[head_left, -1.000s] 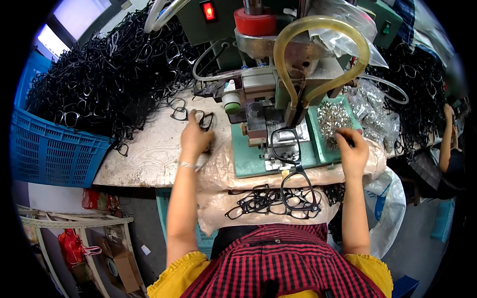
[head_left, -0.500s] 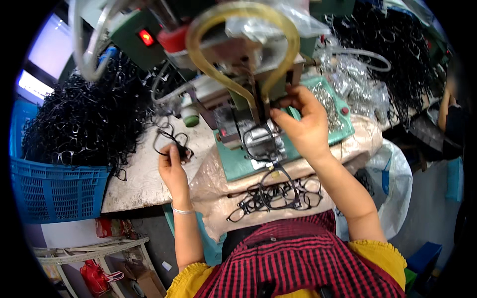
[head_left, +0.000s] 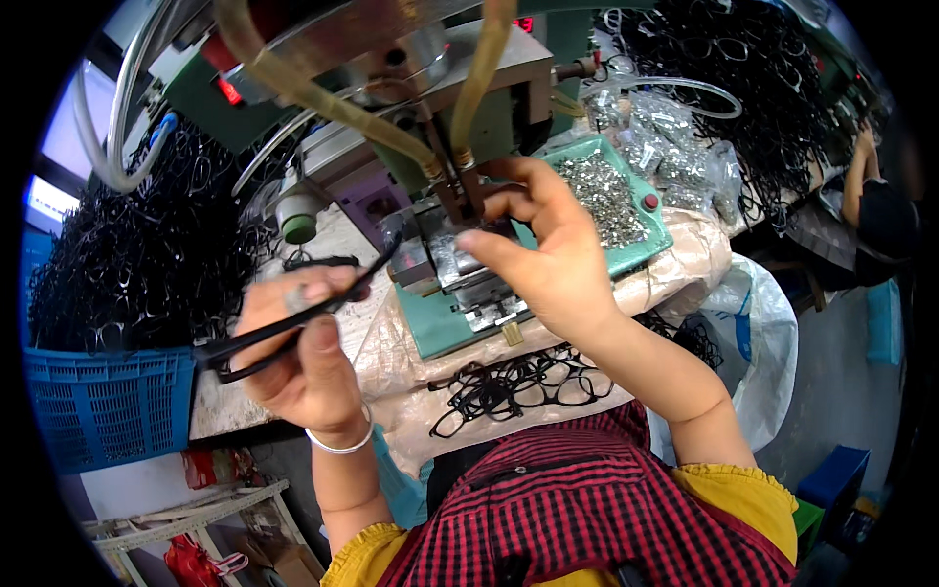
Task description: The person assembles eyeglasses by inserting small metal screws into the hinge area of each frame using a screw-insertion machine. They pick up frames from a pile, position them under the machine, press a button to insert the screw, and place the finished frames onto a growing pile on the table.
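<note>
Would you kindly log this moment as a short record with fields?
Left hand: holds a black eyeglass frame, one end toward the machine
Right hand: fingertips at the machine's fixture, under the yellow hoses
Tray: green, holds small metal parts
Lap: loose black frames
Left side: blue basket heaped with frames

- Bright window (head_left: 49,196) at far left, above a blue plastic crate (head_left: 108,406).
- Pale wooden rack (head_left: 176,514) below the crate.
- Grey floor (head_left: 831,391) far right of the crate.
</note>
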The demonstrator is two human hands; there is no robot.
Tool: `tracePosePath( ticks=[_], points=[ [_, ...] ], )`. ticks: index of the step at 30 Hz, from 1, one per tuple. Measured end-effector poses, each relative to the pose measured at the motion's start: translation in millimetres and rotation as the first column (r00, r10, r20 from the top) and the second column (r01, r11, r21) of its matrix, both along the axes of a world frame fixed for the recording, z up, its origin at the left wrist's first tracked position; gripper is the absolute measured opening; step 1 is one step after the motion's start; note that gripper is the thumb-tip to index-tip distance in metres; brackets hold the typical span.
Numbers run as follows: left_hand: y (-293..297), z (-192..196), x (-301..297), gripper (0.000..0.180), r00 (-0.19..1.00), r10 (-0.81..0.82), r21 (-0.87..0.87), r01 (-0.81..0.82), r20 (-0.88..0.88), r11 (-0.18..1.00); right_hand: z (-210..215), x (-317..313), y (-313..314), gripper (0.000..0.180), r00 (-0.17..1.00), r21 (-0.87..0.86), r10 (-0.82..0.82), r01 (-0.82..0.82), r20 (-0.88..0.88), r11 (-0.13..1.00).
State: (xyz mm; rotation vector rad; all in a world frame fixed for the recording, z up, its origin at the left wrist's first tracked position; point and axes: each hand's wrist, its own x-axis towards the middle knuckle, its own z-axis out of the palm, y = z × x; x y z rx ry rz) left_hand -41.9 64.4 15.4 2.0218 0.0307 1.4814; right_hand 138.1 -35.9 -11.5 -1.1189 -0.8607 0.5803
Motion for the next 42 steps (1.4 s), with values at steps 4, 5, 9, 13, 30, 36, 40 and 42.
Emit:
tracePosePath(
  ticks=[4,5,9,13,30,36,40,42],
  points=[
    [-11,-4,0,0.012,0.997,0.012,-0.153,-0.001,0.075,0.988,-8,3,7,0.054,1.0,0.111,0.012,-0.012,-0.001,0.994],
    [-13,4,1,0.013,0.995,-0.018,-0.17,0.036,0.103,0.985,-12,3,7,0.055,1.0,0.15,-0.002,0.002,-0.002,0.989],
    [-13,28,2,0.013,0.996,0.028,-0.09,-0.019,0.09,0.996,-17,-3,11,0.058,0.998,0.202,-0.05,0.055,-0.031,0.978],
    [0,27,20,0.011,0.993,0.025,-0.213,0.0,0.114,0.977,-14,-8,10,0.06,0.997,0.173,-0.019,0.032,-0.08,0.984],
    [-14,3,-10,0.006,0.994,0.078,-0.07,-0.083,-0.077,0.994,13,-16,-25,0.061,0.994,0.001,0.036,-0.036,0.099,0.999],
    [-36,-22,30,0.013,0.927,0.048,0.381,0.106,-0.372,0.918,-49,67,-109,0.033,0.392,-0.19,-0.183,0.739,0.901,0.647],
    [-38,-17,32,0.018,0.919,0.01,0.295,0.117,-0.395,0.948,-101,91,-93,0.025,0.341,-0.094,-0.277,0.765,0.898,0.637],
    [-39,-12,27,0.019,0.901,0.019,0.276,0.113,-0.433,0.955,-97,94,-72,0.019,0.398,-0.091,-0.301,0.719,0.867,0.689]
  ],
)
